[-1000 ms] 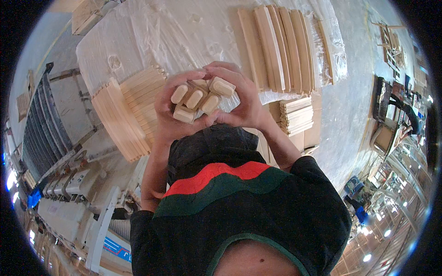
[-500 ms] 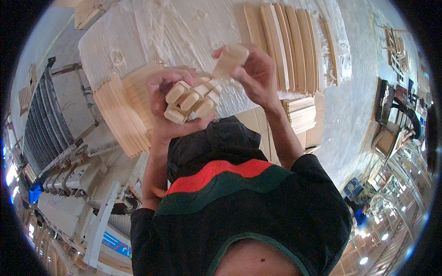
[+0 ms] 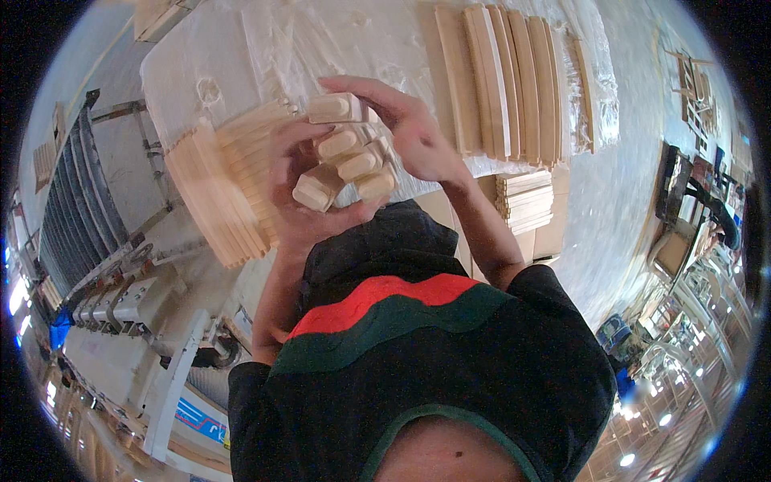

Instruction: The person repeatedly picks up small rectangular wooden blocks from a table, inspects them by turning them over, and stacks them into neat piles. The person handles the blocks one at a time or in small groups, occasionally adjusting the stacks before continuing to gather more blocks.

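A bundle of pale wooden pieces [image 3: 361, 163] with rounded, bevelled ends points up toward me. My left hand [image 3: 293, 189] wraps round it from the left and below, the thumb along the near side. Another wooden piece of the same kind [image 3: 332, 107] lies against the bundle's far side. Around that piece and the bundle's right flank curls my right hand [image 3: 409, 132], its fingers closed on the single piece. The lower lengths of the pieces are hidden beneath their ends and my hands.
Under my hands is a surface covered in clear plastic film [image 3: 265, 48]. A row of thin wooden slats [image 3: 217, 193] lies at left, longer curved slats [image 3: 514, 88] at far right. A smaller slat stack [image 3: 526, 201] sits nearer, on cardboard. Grey machinery [image 3: 120, 321] stands at left.
My right hand has moved left, bringing its single wooden piece against the far side of the bundle. The left hand has shifted slightly right, still around the bundle.
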Available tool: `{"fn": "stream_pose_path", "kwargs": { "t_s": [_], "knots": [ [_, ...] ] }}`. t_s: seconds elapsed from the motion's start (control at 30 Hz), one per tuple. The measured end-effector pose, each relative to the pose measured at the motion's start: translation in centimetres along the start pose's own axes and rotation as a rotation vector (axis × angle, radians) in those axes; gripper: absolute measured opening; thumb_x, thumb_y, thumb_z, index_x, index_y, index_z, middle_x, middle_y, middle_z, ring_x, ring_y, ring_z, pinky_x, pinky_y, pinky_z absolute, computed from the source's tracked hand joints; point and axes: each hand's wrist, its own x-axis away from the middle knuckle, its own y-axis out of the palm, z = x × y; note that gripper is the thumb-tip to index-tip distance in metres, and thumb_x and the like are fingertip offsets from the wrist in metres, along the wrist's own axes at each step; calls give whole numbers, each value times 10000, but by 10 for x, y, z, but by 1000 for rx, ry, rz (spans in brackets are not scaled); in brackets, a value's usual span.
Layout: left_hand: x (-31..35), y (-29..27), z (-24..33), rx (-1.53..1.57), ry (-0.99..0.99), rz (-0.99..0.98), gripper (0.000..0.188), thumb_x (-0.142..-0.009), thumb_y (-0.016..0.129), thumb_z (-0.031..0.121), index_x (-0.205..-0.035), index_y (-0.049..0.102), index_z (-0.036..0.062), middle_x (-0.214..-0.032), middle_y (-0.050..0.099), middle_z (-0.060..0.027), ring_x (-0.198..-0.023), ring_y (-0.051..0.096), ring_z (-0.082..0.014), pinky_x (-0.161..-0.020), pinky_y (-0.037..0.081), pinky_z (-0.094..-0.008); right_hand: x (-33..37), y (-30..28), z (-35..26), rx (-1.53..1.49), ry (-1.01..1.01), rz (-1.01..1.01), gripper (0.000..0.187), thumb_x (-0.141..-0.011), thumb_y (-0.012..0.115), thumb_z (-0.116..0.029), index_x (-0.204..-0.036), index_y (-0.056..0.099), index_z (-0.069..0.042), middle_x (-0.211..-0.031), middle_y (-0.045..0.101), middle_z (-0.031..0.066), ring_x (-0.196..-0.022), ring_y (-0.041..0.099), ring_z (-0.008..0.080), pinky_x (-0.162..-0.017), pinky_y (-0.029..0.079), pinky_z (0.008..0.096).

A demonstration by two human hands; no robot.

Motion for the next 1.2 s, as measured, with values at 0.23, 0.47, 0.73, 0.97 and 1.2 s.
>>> {"fn": "stream_pose_path", "kwargs": {
  "t_s": [0.23,0.47,0.73,0.97,1.2],
  "knots": [
    [2,-5,2,184,-75,-28,539,-533,909,198,-951,589,84,-1163,515,-133,-1094,536,-274,-925,439,-404,7,-13,-9,299,-181,-237,1031,-574,870,-329,-1413,342,-48,-1329,477,134,-1256,463,271,-1048,375,406],
    [7,8,11,156,-100,89,388,-609,890,227,-850,633,64,-1174,529,-175,-1083,545,-298,-916,448,-431,12,-14,3,332,-156,-156,1000,-515,898,-311,-1336,401,-30,-1285,492,128,-1189,499,251,-1010,392,384],
    [28,17,33,84,-119,125,545,-724,775,392,-1044,530,24,-1301,461,-299,-1262,450,-410,-982,443,-482,16,7,12,439,-127,191,1014,-542,918,-313,-1319,339,-13,-1201,483,105,-1138,490,222,-986,381,366],
    [25,32,32,194,-152,211,940,-725,743,516,-1357,314,-31,-1388,402,-276,-1260,458,-336,-1020,409,-443,23,21,19,473,-228,270,1131,-473,948,-393,-1358,345,-31,-1249,476,107,-1173,488,232,-993,404,372],
    [22,29,20,172,-162,157,944,-712,774,439,-1386,327,-49,-1434,390,-213,-1312,403,-325,-1064,358,-433,24,20,19,209,-114,211,1274,-497,835,-657,-1417,239,-7,-1320,418,127,-1270,394,258,-1070,303,403]
  ]
}}
